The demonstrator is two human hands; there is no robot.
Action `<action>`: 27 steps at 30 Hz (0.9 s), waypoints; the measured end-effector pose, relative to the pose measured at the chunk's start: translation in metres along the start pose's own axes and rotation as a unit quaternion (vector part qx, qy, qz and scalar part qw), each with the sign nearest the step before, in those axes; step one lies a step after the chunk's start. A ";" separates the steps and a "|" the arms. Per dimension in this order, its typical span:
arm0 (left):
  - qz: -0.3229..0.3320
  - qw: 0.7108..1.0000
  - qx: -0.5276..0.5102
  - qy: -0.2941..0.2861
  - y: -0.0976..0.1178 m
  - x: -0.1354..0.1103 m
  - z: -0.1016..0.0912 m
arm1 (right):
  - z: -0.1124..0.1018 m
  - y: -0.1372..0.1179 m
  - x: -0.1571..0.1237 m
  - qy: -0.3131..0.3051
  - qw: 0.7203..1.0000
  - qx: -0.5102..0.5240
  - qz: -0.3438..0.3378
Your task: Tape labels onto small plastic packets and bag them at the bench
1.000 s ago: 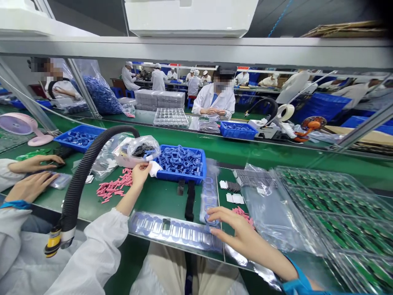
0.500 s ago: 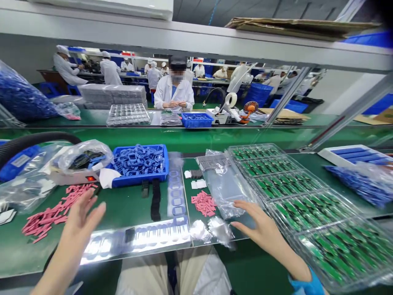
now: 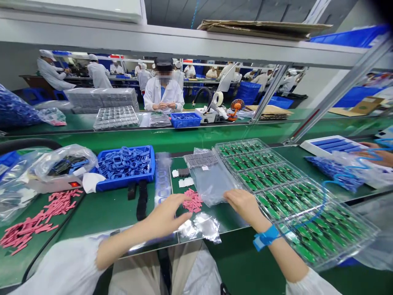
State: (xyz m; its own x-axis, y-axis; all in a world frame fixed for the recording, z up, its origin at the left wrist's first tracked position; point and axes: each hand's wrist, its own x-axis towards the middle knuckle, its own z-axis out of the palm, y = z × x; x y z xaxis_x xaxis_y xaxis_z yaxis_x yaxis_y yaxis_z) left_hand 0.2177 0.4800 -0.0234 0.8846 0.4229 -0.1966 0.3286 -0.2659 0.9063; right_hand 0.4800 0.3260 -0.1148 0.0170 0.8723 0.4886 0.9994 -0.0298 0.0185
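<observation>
My left hand [image 3: 170, 215] reaches across the near edge of the bench, thumb apart from the fingers and nothing held. Its fingertips hover by a pile of small pink strips [image 3: 193, 200]. My right hand [image 3: 244, 205], with a blue wrist strap [image 3: 266, 237], has its fingers closed at the lower right edge of a flat clear plastic bag [image 3: 211, 180]; the thumb is hidden. On the bag's upper end lies a row of thin grey pieces [image 3: 201, 159]. Small white pieces [image 3: 186, 182] lie left of the bag, and crumpled clear film [image 3: 207, 227] sits below the pink pile.
Clear trays of green circuit boards [image 3: 287, 196] fill the right side. A blue bin of blue plastic frames [image 3: 125, 164] stands left, beside black straps [image 3: 141, 200]. More pink strips [image 3: 39, 221] lie far left. Another person's hand [image 3: 379, 153] shows at the right edge.
My left hand has swung right, from the left pink strips to the smaller pile. My right hand's fingers have closed at the bag's edge. The view has shifted slightly right.
</observation>
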 end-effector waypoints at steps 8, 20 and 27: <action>-0.146 0.974 -0.175 0.007 -0.014 0.119 0.006 | -0.036 0.021 0.047 0.102 0.989 0.064 0.085; -0.122 0.974 -0.179 0.063 -0.015 0.155 0.034 | -0.048 0.025 0.056 0.155 0.979 0.076 0.109; -0.047 0.985 -0.068 0.152 -0.035 0.148 -0.037 | -0.051 0.028 0.038 0.123 0.986 0.090 0.074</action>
State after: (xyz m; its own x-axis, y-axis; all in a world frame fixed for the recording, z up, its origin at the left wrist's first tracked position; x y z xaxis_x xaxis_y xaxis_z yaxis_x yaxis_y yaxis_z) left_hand 0.3251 0.5843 -0.0705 0.7054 0.6853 -0.1807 0.3393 -0.1027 0.9350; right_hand 0.5067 0.3334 -0.0509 0.1771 0.7200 0.6710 0.9762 -0.0417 -0.2129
